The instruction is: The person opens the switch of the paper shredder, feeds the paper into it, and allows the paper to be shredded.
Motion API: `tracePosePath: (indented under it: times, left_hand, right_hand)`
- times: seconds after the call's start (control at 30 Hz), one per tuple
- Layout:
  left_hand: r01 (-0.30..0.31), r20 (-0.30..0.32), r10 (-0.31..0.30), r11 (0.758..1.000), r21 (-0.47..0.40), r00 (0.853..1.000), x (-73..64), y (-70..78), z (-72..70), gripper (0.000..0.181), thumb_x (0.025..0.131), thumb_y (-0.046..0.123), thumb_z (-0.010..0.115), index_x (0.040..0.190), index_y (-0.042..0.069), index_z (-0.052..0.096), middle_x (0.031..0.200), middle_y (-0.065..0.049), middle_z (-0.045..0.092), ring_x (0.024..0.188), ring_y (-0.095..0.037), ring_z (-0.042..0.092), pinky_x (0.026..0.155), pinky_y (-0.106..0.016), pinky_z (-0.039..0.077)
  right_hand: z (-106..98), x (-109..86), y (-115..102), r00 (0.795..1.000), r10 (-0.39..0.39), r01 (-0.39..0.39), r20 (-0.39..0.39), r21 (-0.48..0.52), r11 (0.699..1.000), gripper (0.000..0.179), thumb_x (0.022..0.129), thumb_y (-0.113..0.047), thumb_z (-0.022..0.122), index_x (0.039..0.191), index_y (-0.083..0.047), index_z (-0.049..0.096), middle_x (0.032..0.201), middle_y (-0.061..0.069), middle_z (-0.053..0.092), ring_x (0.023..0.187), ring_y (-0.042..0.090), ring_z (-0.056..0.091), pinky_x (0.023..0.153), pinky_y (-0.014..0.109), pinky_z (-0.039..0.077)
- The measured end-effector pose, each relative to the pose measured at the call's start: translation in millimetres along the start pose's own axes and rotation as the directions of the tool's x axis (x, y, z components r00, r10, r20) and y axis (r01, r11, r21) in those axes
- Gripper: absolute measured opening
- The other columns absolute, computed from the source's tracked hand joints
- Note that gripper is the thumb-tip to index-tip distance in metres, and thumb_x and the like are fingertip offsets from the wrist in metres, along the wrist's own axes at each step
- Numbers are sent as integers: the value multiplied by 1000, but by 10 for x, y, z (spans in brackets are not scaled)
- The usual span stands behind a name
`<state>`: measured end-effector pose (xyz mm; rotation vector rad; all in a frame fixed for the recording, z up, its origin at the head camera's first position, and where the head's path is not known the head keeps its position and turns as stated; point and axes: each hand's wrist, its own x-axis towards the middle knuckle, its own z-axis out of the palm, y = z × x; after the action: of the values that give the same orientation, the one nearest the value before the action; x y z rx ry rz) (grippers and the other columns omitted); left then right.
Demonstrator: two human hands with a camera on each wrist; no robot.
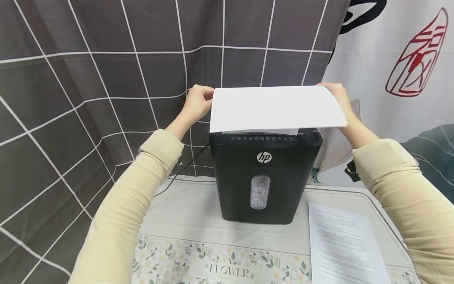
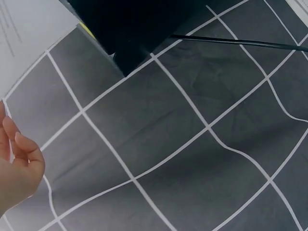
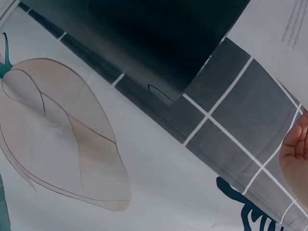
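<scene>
A black HP paper shredder (image 1: 237,173) stands upright at the back of the table, with shreds showing behind its front window (image 1: 260,192). Over its top, a white sheet of paper (image 1: 273,108) bends forward. My left hand (image 1: 196,103) pinches the sheet at its far left corner. At the far right corner my right hand (image 1: 335,94) grips it, its fingertips partly hidden behind the paper. Under the overhanging edge, a strip of white paper (image 1: 262,131) shows at the shredder's top. Printed lines appear on the sheet's underside (image 3: 284,33) in the right wrist view.
A printed sheet (image 1: 344,240) lies on the table to the right of the shredder. A black cord (image 1: 182,170) runs out to the left. Behind hangs a dark grid-patterned curtain (image 1: 142,75), with a white printed cloth (image 1: 376,71) at the right. A floral mat (image 1: 198,256) covers the table's front.
</scene>
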<state>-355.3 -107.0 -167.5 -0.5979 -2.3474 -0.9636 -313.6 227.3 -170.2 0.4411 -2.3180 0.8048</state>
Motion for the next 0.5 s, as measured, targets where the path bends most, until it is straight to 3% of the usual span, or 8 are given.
tracePosePath:
  times: [0.07, 0.33, 0.5]
  left_hand:
    - [2, 9, -2, 1000, -5, 1000, 7, -17, 13, 16, 86, 8, 62, 94, -1, 73, 81, -19, 70, 61, -12, 49, 58, -20, 34]
    - [10, 61, -7, 999, -51, 998, 30, -42, 24, 18, 89, 10, 62, 99, -1, 72, 88, -20, 71, 66, -13, 51, 63, -19, 37]
    - [45, 120, -28, 990, -137, 992, 34, -57, 17, 22, 91, 11, 58, 105, -3, 69, 95, -20, 70, 71, -12, 55, 66, -19, 39]
  right_hand:
    - [5, 4, -1, 1000, 18, -18, -3, 83, 996, 21, 85, -2, 62, 101, 11, 64, 97, 30, 65, 63, -12, 48, 59, 8, 38]
    - [-15, -5, 23, 997, 48, -54, 64, 93, 994, 27, 83, -3, 66, 107, 10, 63, 91, 15, 67, 67, -8, 51, 58, 9, 42]
    - [-19, -13, 38, 996, 60, -73, 72, 200, 977, 16, 88, -7, 63, 101, 1, 63, 79, -14, 63, 70, -4, 51, 61, 11, 41]
